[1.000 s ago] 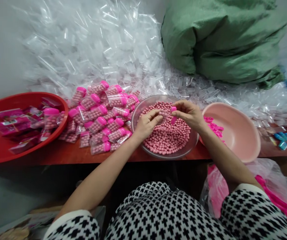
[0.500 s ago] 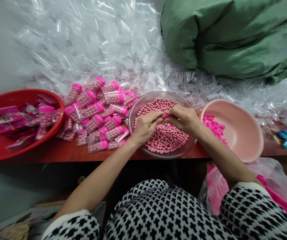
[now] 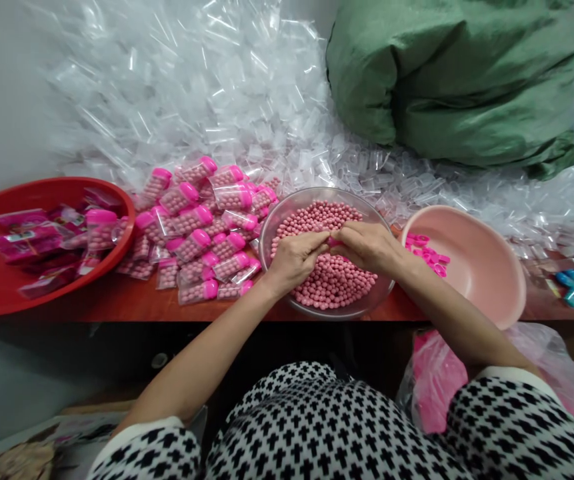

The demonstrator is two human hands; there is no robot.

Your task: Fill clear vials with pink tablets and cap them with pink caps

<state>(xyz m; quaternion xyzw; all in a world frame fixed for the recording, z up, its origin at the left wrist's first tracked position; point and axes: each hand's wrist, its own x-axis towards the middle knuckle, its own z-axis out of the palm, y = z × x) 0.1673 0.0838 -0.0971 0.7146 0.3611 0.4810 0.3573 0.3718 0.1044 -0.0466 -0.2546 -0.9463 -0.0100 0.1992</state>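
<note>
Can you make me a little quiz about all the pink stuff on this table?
1. True or false: both hands meet over the clear bowl of pink balls.
2. What lies in the pink basin? A) pink caps B) spoons C) green cloth
3. Which side of the clear bowl has the filled tubes?

Key:
1. True: left hand and right hand pinch a small pink piece together.
2. A, pink caps.
3. The left.

One head-worn camera looks forward and steeply down from above the seated person's lap, close over the red table (image 3: 117, 303) edge, facing the wall; forearms enter from the bottom of the frame.
</note>
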